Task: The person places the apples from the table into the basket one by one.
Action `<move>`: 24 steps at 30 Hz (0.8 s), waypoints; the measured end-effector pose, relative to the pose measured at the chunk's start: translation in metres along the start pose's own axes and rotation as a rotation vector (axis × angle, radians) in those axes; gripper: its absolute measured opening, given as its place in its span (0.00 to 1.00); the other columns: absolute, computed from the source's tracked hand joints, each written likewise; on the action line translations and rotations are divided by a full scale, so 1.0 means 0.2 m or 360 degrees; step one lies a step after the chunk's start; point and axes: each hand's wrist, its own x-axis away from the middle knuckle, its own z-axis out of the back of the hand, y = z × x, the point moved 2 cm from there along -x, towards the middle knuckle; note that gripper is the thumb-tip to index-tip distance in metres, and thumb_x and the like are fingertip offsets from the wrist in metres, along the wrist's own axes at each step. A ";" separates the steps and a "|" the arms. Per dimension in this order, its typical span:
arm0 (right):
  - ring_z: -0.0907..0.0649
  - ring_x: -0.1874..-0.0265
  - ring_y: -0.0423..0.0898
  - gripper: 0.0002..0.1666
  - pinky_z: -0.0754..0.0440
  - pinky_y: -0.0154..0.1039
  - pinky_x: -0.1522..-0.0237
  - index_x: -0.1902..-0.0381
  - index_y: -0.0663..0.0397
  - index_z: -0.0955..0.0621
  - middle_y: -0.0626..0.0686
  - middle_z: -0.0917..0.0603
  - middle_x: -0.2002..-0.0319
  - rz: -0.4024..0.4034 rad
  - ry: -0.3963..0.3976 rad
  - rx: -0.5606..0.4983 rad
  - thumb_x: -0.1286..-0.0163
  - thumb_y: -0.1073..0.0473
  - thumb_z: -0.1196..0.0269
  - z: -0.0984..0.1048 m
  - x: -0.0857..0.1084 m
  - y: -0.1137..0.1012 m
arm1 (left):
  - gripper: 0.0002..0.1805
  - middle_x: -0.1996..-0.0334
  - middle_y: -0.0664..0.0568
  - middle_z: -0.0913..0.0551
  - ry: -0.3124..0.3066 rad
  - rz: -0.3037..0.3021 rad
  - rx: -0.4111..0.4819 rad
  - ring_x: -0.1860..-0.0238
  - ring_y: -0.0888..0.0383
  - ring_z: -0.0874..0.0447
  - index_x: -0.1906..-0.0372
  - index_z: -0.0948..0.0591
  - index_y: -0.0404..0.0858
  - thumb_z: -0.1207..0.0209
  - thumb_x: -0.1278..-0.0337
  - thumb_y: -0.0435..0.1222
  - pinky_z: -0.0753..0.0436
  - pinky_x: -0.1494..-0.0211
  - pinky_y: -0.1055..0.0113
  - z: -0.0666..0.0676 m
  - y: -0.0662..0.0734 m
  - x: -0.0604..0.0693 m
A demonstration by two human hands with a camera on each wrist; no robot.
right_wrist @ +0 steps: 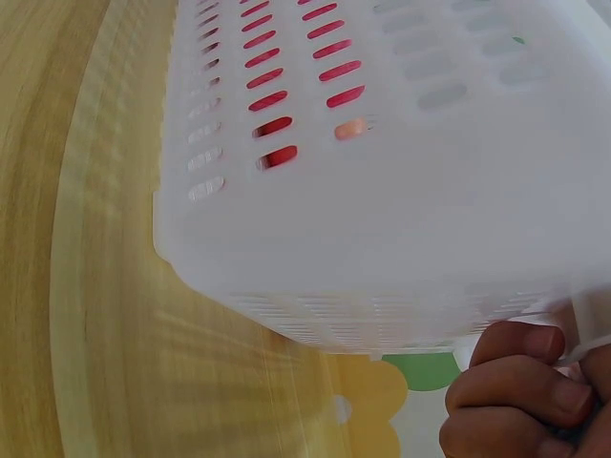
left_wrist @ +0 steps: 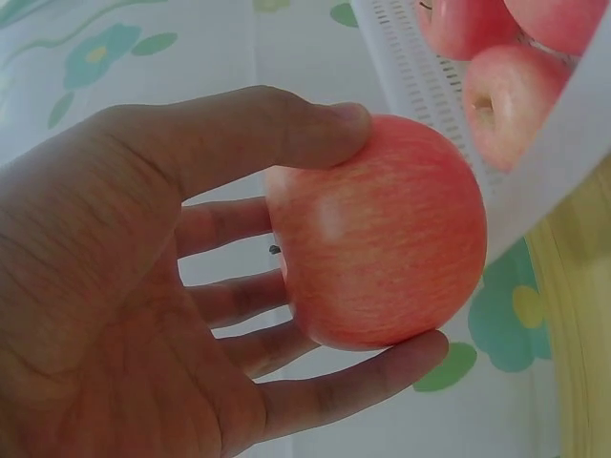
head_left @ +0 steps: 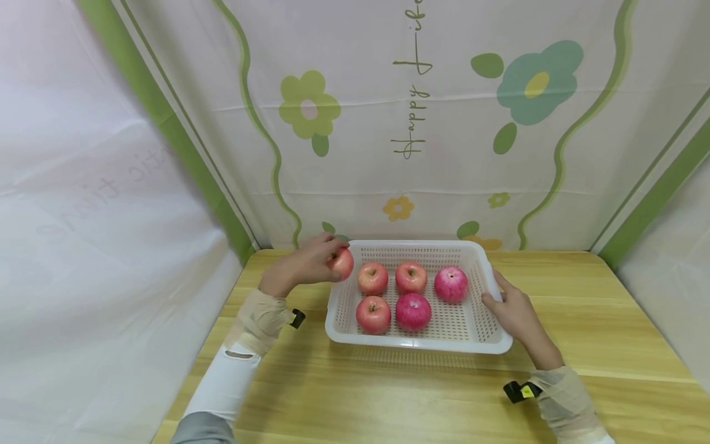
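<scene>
At the left rim of a white plastic basket (head_left: pixel 416 343), my left hand (head_left: pixel 307 262) grips a red apple (left_wrist: pixel 382 234), thumb on one side and fingers on the other. The basket's right rim is held by my right hand (head_left: pixel 513 308), its fingers (right_wrist: pixel 516 382) curled under the edge. Inside the basket lie three light red apples, one of them (head_left: pixel 373 315) at the front left, and two deep pink round fruits, one (head_left: pixel 413 312) at the front middle and the other (head_left: pixel 451 284) at the right.
The basket stands on a wooden table (head_left: pixel 410 401) near its back edge. Behind it hangs a white cloth (head_left: pixel 355 172) printed with flowers, and more white cloth (head_left: pixel 138 246) closes off the left side.
</scene>
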 end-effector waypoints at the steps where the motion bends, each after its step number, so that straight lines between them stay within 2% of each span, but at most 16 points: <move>1: 0.08 0.67 0.59 0.45 0.09 0.46 0.74 0.14 0.64 0.51 0.85 0.19 0.46 0.0000 0.0001 -0.0002 0.18 0.58 0.44 0.00 0.00 0.00 | 0.39 0.33 0.39 0.25 -0.0002 -0.0010 -0.0008 0.36 0.44 0.24 0.27 0.25 0.34 0.31 0.46 0.38 0.20 0.32 0.48 0.00 0.01 -0.01; 11: 0.08 0.66 0.59 0.45 0.09 0.45 0.74 0.14 0.64 0.51 0.85 0.19 0.46 0.0000 0.0004 0.0000 0.18 0.57 0.44 0.00 0.00 0.00 | 0.37 0.33 0.44 0.25 -0.0037 -0.0053 0.0023 0.36 0.49 0.24 0.27 0.24 0.36 0.31 0.43 0.38 0.20 0.31 0.52 -0.01 0.06 -0.05; 18: 0.08 0.67 0.59 0.45 0.09 0.45 0.74 0.14 0.64 0.51 0.84 0.18 0.47 0.0007 0.0019 -0.0001 0.18 0.57 0.44 0.00 0.00 0.00 | 0.37 0.33 0.43 0.26 -0.0039 -0.0079 0.0073 0.38 0.49 0.22 0.28 0.24 0.36 0.31 0.45 0.37 0.19 0.32 0.53 -0.02 0.10 -0.09; 24: 0.08 0.68 0.58 0.45 0.09 0.45 0.74 0.14 0.64 0.51 0.84 0.18 0.48 -0.0001 0.0005 -0.0012 0.18 0.57 0.44 0.00 0.00 0.00 | 0.37 0.32 0.44 0.27 -0.0068 -0.0071 0.0063 0.35 0.49 0.25 0.27 0.24 0.37 0.31 0.43 0.38 0.20 0.30 0.53 -0.04 0.14 -0.11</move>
